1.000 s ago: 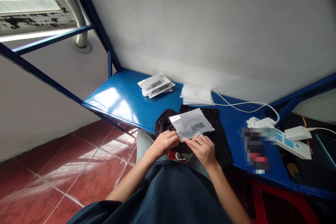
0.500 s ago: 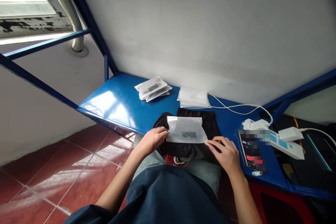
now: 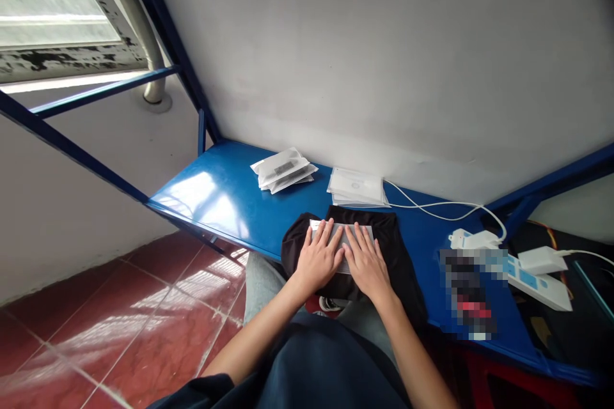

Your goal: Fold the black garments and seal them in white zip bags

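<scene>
A frosted plastic bag (image 3: 342, 270) lies on black cloth (image 3: 403, 268) at the front of the blue table (image 3: 230, 230). Flat on the bag's left half rests my left hand (image 3: 320, 254), fingers spread. My right hand (image 3: 367, 261) presses the other half the same way, its fingers apart and pointing away from me. The two thumbs nearly meet in the middle. Most of the bag is hidden under both palms; a white label (image 3: 315, 224) shows at its far left corner.
Behind to the left sits a stack of similar filled bags (image 3: 284, 169). Flat white bags (image 3: 359, 186) lie near the wall. On the right are a power strip (image 3: 540, 281) with chargers, a white cable (image 3: 432, 204) and a pixelated patch. A blue frame bar (image 3: 71, 147) crosses the left side.
Both hands have moved inward from the bag's near corners. They now lie flat on top of it with fingers spread, covering most of it. The view has shifted slightly.
</scene>
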{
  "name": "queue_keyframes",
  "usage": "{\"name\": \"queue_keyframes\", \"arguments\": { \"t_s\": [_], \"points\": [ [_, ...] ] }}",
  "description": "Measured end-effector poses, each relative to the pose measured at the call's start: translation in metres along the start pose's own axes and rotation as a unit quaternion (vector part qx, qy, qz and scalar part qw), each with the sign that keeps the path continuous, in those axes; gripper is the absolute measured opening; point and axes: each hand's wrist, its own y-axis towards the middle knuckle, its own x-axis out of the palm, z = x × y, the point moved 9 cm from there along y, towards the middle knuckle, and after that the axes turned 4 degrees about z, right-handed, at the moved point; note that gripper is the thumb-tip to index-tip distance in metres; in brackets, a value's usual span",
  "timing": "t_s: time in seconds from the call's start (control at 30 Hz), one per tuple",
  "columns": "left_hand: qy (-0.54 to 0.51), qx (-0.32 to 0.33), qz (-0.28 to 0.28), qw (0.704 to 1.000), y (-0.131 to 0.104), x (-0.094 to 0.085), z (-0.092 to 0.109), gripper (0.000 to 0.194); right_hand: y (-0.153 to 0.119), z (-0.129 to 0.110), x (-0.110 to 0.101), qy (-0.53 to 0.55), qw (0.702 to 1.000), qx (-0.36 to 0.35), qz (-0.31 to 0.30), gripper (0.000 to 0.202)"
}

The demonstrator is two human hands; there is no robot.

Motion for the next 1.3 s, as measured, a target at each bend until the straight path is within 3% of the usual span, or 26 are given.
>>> {"name": "queue_keyframes", "arguments": {
  "t_s": [0.17,0.27,0.33,0.4,0.47,0.57,0.63,0.73,0.87,0.97,1.07,1.13,1.2,1.3],
  "points": [
    [0.002,0.000,0.000,1.000,0.000,0.001,-0.002,0.056,0.002,0.004,0.004,-0.019,1.000,-0.002,-0.006,0.056],
    [-0.005,-0.002,0.028,1.000,-0.003,-0.004,-0.003,0.057,0.005,0.014,0.006,0.004,0.999,0.000,-0.037,0.056],
    [-0.003,-0.041,0.067,0.997,-0.007,-0.014,-0.013,0.057,0.006,0.026,-0.002,0.033,0.999,0.009,-0.032,0.059],
    [0.006,-0.116,0.088,0.989,-0.013,-0.022,-0.031,0.055,0.006,0.045,-0.018,0.043,0.997,0.056,0.018,0.064],
    [0.003,-0.183,0.055,0.982,-0.016,-0.022,-0.046,0.056,0.004,0.065,-0.029,0.050,0.989,0.127,0.054,0.069],
    [-0.059,-0.200,-0.025,0.978,-0.013,-0.016,-0.046,0.058,0.007,0.077,-0.026,0.102,0.977,0.184,0.023,0.072],
    [-0.151,-0.186,-0.007,0.971,-0.005,-0.026,-0.040,0.051,0.020,0.068,-0.027,0.155,0.972,0.174,0.011,0.071],
    [-0.286,-0.172,0.112,0.936,0.008,-0.069,-0.051,0.041,0.060,0.031,-0.047,0.212,0.970,0.110,0.049,0.058],
    [-0.302,-0.161,0.261,0.903,0.034,-0.135,-0.111,0.037,0.152,-0.061,-0.072,0.181,0.977,0.002,0.113,0.050],
    [-0.229,-0.196,0.329,0.895,0.065,-0.163,-0.175,0.042,0.235,-0.124,-0.046,0.063,0.996,0.005,0.062,0.054],
    [-0.124,-0.312,0.233,0.913,0.097,-0.139,-0.232,0.049,0.289,-0.162,0.001,0.027,0.999,0.019,0.025,0.054],
    [-0.082,-0.375,0.158,0.910,0.103,-0.110,-0.257,0.054,0.301,-0.169,0.042,0.008,1.000,0.019,-0.024,0.057],
    [-0.072,-0.399,0.126,0.906,0.100,-0.085,-0.268,0.056,0.298,-0.166,0.077,-0.005,0.998,0.011,-0.063,0.061],
    [-0.065,-0.399,0.088,0.910,0.091,-0.061,-0.273,0.057,0.291,-0.155,0.106,-0.013,0.995,0.004,-0.096,0.065]
  ]
}}
